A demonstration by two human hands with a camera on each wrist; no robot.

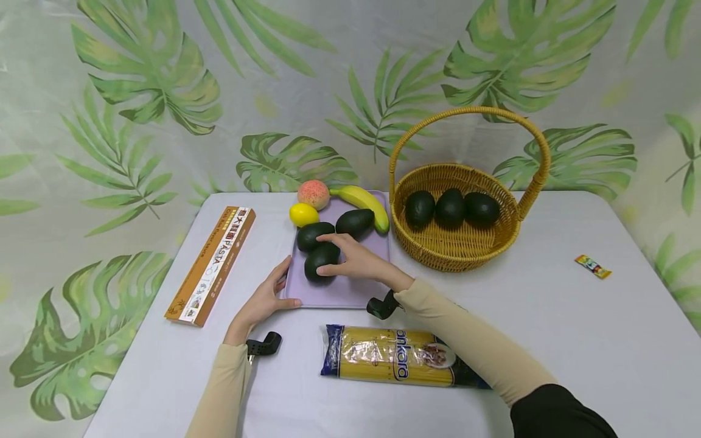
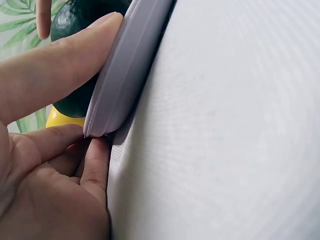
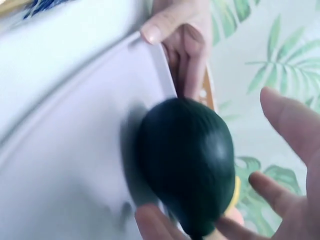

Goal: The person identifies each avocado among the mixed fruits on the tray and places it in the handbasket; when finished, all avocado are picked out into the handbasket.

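Observation:
At the near left corner of a lilac tray (image 1: 334, 297), my left hand (image 1: 266, 298) grips the edge, thumb over the rim and fingers against the side. My right hand (image 1: 358, 261) reaches over the tray with fingers spread around the front dark green avocado (image 1: 316, 260). In the right wrist view a gap shows between the thumb and this avocado (image 3: 187, 150), while other fingertips are close by its narrow end. Two more avocados, one at the left (image 1: 309, 234) and one at the right (image 1: 356, 222), lie just behind it on the tray.
A banana (image 1: 361, 198), peach (image 1: 314, 194) and lemon (image 1: 303, 215) lie at the tray's far side. Right of it stands a wicker basket (image 1: 454, 258) holding three avocados. A pasta box (image 1: 210, 264), a bag of spaghetti (image 1: 372, 356) and a small colourful packet (image 1: 593, 266) lie around.

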